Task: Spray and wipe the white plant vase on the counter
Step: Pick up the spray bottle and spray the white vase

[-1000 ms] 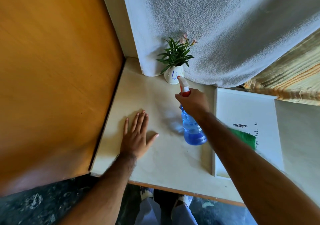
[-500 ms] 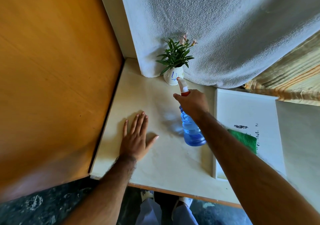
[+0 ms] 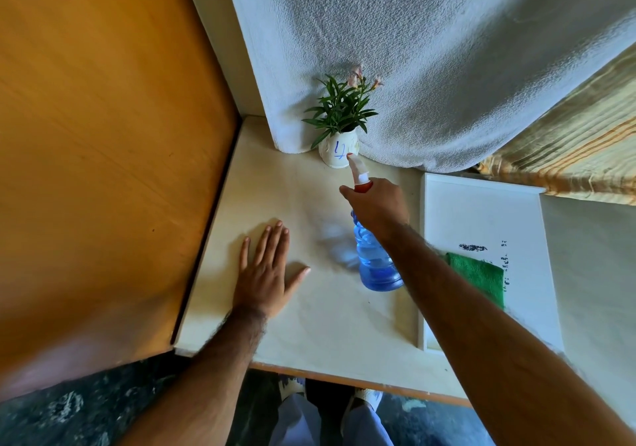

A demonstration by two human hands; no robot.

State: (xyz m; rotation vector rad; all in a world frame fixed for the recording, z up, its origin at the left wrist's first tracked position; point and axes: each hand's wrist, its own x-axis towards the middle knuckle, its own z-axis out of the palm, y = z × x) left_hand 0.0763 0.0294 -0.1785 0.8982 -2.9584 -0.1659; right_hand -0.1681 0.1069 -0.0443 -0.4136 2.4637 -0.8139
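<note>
A small white vase (image 3: 334, 153) with a blue mark and a green plant (image 3: 340, 106) stands at the back of the cream counter (image 3: 309, 311), against a white towel. My right hand (image 3: 377, 204) grips the neck of a blue spray bottle (image 3: 375, 261), held tilted above the counter. Its white nozzle (image 3: 356, 167) points at the vase and nearly touches it. My left hand (image 3: 266, 270) lies flat on the counter, fingers spread, holding nothing. A folded green cloth (image 3: 480, 275) lies on a white tray, partly hidden by my right forearm.
The white tray (image 3: 481, 218) sits on the right side of the counter. An orange wooden panel (image 3: 103, 136) walls off the left side. The white towel (image 3: 430, 50) hangs behind the vase, with striped fabric (image 3: 578, 156) at far right. My feet show below the counter's front edge.
My right hand has pushed the spray bottle slightly forward, bringing the nozzle closer to the vase. My left hand has stayed flat in place.
</note>
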